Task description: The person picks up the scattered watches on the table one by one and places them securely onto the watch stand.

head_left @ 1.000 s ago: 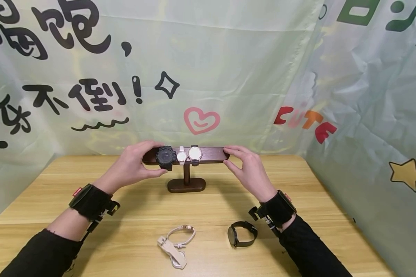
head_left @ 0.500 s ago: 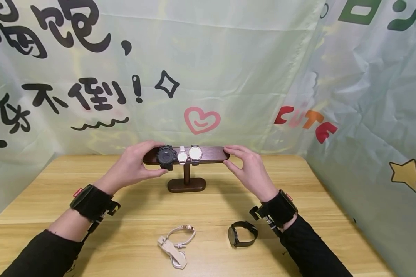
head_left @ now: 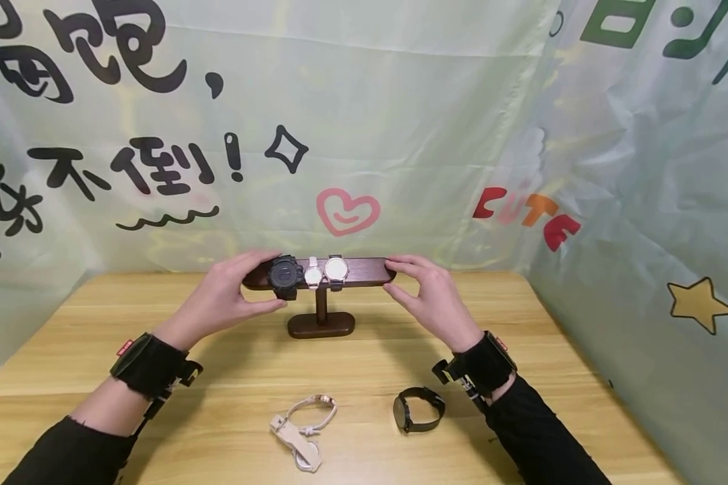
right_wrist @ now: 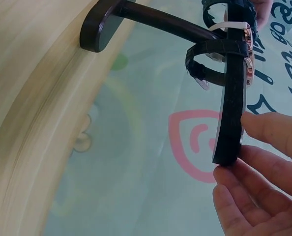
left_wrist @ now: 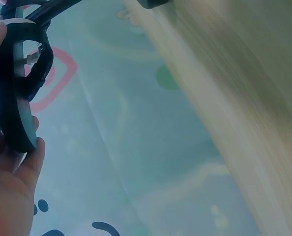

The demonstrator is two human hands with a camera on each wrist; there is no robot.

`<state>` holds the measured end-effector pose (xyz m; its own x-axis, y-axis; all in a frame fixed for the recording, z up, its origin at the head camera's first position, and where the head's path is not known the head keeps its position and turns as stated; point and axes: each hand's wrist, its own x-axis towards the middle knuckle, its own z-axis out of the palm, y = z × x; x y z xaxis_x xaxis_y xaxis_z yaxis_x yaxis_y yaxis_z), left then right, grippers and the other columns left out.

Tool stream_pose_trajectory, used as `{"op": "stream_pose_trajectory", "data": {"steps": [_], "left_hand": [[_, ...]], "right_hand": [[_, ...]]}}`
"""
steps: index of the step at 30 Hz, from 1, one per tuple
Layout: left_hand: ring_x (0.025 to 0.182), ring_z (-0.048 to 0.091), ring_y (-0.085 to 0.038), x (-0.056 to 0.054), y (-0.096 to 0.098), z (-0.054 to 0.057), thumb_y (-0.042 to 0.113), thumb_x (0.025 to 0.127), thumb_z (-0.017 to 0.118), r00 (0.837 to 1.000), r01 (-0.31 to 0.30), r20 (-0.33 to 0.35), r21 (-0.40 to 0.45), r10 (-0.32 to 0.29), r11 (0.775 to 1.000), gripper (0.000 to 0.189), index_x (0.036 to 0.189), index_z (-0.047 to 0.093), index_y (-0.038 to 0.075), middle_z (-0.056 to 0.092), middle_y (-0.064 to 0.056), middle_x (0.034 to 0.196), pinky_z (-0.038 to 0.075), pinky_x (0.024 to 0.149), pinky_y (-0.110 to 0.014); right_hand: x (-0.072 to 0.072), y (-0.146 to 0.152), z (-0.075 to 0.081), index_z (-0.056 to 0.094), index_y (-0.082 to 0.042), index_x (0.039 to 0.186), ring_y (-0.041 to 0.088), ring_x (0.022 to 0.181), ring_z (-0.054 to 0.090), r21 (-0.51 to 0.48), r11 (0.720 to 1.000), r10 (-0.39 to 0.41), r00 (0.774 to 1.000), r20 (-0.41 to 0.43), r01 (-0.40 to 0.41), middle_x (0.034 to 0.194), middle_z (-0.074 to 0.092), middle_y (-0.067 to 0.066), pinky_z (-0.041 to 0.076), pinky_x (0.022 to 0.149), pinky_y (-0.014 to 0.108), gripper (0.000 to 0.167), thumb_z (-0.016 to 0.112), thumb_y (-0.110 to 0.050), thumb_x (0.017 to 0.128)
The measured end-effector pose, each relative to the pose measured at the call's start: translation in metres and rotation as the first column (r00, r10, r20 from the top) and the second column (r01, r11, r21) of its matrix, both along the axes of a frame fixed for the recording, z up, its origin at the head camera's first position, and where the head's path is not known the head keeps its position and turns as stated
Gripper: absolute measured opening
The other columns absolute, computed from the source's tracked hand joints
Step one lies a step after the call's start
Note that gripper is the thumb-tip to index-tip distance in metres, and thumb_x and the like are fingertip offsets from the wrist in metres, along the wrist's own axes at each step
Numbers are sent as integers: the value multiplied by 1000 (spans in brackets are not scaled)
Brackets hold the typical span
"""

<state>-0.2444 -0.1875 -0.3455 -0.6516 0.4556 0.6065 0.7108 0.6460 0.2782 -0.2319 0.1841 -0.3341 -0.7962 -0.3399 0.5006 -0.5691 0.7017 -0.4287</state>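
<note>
We note the bench (head_left: pixel 230 404) carrying the dark watch stand (head_left: pixel 321 303), upright toward the far edge; three watches mounted, two off it, so we judge the work partway. Bare bar (head_left: pixel 367 271) runs right of the mounted row, and open wood separates the stand's foot (head_left: pixel 321 328) from the loose pair. The left hand (head_left: pixel 215 293) grips the bar's left end; the right hand (head_left: pixel 435 296) pinches its right end. By size: chunky black watch (head_left: pixel 285 273), mounted leftmost; slim black watch (head_left: pixel 402 413), loose, near right; pale-dialled watch (head_left: pixel 336 269), mounted rightmost; beige-strapped watch (head_left: pixel 292 438), loose, near; small white watch (head_left: pixel 313 275), mounted between.
</note>
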Motion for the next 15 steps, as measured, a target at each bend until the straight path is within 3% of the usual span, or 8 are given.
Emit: {"op": "stream_pose_trajectory", "data": {"steps": [9, 13, 15], "left_hand": [[129, 67, -36, 13, -5, 1, 26, 77, 99, 998, -48, -43, 49, 50, 998, 84, 151, 60, 11, 69, -15, 142, 56, 108, -59], [129, 67, -35, 23, -5, 4, 24, 76, 99, 993, -76, -88, 85, 83, 993, 83, 149, 62, 11, 69, -14, 141, 56, 107, -58], [128, 67, -32, 28, -5, 6, 24, 76, 99, 990, -78, -112, 110, 91, 991, 81, 148, 63, 12, 70, -11, 139, 56, 110, -49]], "right_hand": [[2, -2, 1, 72, -6, 139, 33, 138, 63, 8, 1000, 11, 1000, -6, -11, 147, 67, 13, 55, 112, 51, 43, 79, -23, 100], [2, -2, 2, 72, -7, 139, 33, 137, 64, 10, 1000, 14, 1000, -9, -14, 146, 67, 13, 55, 112, 52, 42, 78, -24, 100], [3, -3, 4, 72, -6, 139, 33, 136, 64, 12, 1000, 14, 1000, -8, -14, 145, 68, 14, 55, 111, 52, 43, 79, -24, 100]]}}
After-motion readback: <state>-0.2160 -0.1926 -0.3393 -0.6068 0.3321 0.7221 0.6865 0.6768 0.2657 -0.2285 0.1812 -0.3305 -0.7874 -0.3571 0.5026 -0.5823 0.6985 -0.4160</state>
